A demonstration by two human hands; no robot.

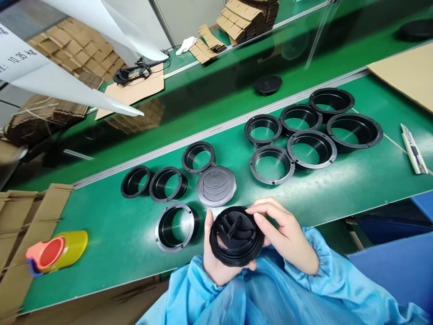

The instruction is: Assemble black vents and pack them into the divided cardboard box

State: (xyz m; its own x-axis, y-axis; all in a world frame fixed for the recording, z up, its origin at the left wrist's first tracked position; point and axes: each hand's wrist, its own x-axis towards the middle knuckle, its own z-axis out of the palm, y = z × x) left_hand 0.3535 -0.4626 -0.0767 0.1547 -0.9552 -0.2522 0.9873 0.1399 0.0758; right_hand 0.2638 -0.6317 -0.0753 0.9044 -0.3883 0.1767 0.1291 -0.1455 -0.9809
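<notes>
Black round vent (pixel 237 257) is held up at the near edge of the desk (pixel 108 266), cross-bars facing up. It is clamped from the left and below by the left hand (pixel 218 271); its right rim is touched by bent fingers of the right hand (pixel 287 232) (whether that one is clamped too, cannot tell). At left, a yellow cup (pixel 77 248) is seen with a pink one. A near black ring (pixel 192 225) is tilted; just beyond, a gray disc (pixel 216 185) is laid flat. Three more rings are placed behind, left. Cutter knife (pixel 413 149) is laid far right; six rings are clustered left of it. Farther off, a black disc (pixel 268 84) is seen, then cardboard stacks (pixel 241 20).
</notes>
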